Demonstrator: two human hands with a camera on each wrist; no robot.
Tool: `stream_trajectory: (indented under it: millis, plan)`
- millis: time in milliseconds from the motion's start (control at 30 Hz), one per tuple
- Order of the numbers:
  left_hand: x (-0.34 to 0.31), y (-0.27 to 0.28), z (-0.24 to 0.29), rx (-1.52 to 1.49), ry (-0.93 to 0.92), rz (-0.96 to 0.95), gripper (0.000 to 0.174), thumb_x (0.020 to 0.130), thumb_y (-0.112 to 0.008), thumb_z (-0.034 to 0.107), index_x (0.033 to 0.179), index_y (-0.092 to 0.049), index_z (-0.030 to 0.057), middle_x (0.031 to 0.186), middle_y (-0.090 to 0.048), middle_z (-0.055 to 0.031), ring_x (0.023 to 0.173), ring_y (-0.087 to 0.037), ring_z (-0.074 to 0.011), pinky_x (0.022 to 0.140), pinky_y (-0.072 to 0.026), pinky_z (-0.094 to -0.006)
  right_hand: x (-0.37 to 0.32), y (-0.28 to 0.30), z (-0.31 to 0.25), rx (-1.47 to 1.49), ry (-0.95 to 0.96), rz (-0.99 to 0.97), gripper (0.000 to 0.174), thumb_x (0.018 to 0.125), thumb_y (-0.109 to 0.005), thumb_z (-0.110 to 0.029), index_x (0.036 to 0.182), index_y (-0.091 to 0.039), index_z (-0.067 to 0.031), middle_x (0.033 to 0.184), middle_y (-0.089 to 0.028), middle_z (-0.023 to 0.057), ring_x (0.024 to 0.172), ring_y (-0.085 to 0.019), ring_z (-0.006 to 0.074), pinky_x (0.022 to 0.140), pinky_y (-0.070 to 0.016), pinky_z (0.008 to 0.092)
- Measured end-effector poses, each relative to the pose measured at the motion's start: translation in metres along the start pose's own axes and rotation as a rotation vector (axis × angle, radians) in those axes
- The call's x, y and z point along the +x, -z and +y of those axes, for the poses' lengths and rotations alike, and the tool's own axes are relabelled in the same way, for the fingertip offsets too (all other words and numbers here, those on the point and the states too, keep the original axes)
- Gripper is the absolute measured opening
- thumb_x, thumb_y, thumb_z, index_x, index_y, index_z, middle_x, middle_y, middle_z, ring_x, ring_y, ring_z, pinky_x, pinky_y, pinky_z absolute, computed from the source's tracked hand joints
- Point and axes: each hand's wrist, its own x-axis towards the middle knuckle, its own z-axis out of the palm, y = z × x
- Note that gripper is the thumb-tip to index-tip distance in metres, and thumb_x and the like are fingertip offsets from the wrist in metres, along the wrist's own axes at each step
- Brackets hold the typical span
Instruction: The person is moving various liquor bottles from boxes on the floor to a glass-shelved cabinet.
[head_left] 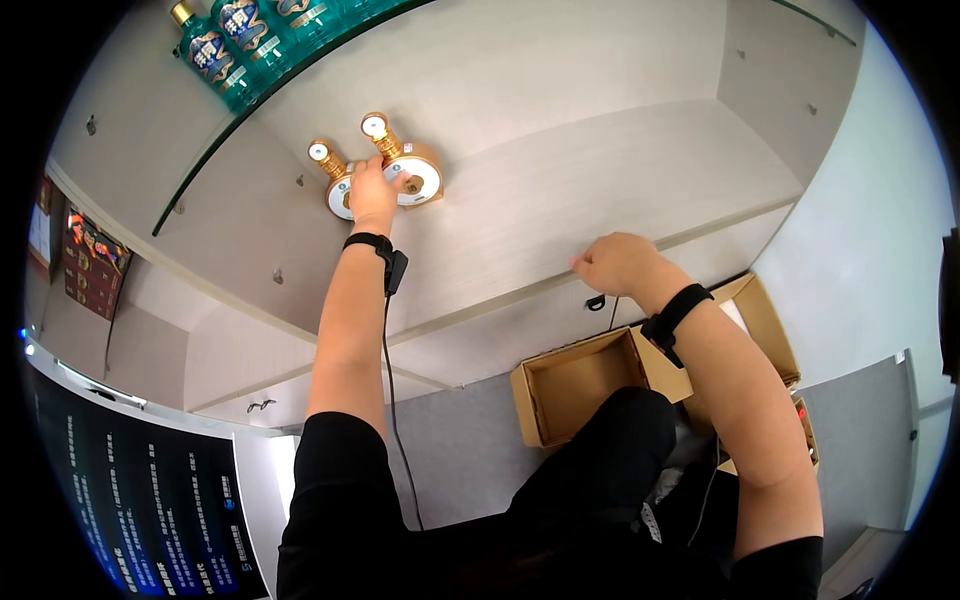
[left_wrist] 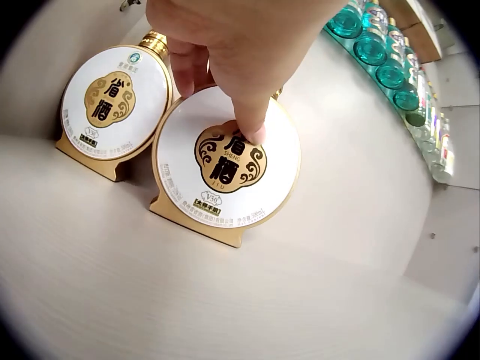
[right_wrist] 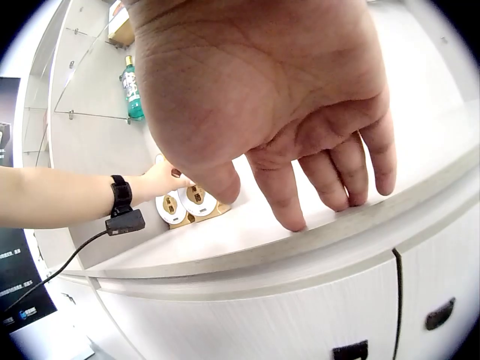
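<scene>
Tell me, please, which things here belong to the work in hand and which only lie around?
In hand: left hand, holding the front round bottle; the second round bottle beside it.
Lying about: teal bottles above; cardboard boxes below; right hand resting on the shelf edge.

Left hand [head_left: 375, 195] on gold bottle [head_left: 420, 176] — right hand [head_left: 615, 262] at shelf edge [head_left: 500, 300], box [head_left: 575, 385] below

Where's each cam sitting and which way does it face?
Head: on the head, facing forward and down at the counter; both forearms, left hand, right hand.
Left wrist: on the left wrist, facing the pinched bottle and its twin; fingers show.
Right wrist: under the palm, facing along the counter; right-hand palm and fingers show.
Shared: all three show both bottles.
</scene>
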Motion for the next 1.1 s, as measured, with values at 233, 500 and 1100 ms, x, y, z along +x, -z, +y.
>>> stream_trajectory:
  millis: [233, 500, 1100]
  plan:
    - [0.01, -0.003, 0.003, 0.023, -0.009, -0.011, 0.053, 0.079, -0.083, 0.031, 0.12, -0.066, 0.0033, 0.118, -0.063, -0.0151, 0.115, -0.058, -0.0333, 0.098, -0.0495, -0.0428, 0.001, -0.004, 0.001, 0.001, -0.005, 0.008, 0.055, 0.101, -0.04, -0.046, 0.109, -0.073, -0.0033, 0.11, -0.072, 0.0153, 0.107, -0.066, 0.0342, 0.092, -0.0525, 0.0449]
    - [0.02, -0.014, -0.002, 0.072, -0.029, 0.022, 0.05, 0.08, -0.082, 0.034, 0.118, -0.067, 0.0048, 0.117, -0.063, -0.0146, 0.112, -0.059, -0.0352, 0.095, -0.0509, -0.0438, 0.001, -0.006, 0.0, -0.004, -0.004, 0.001, 0.053, 0.102, -0.039, -0.045, 0.106, -0.073, -0.0035, 0.105, -0.073, 0.014, 0.104, -0.067, 0.0322, 0.09, -0.0536, 0.044]
    - [0.023, -0.023, 0.004, 0.113, 0.019, 0.042, 0.05, 0.08, -0.082, 0.033, 0.118, -0.065, 0.0053, 0.116, -0.061, -0.0149, 0.112, -0.059, -0.035, 0.093, -0.0517, -0.0441, 0.002, -0.035, 0.008, -0.015, 0.037, 0.202, 0.049, 0.102, -0.042, -0.041, 0.108, -0.073, -0.004, 0.123, -0.066, 0.015, 0.111, -0.065, 0.0319, 0.092, -0.054, 0.0445]
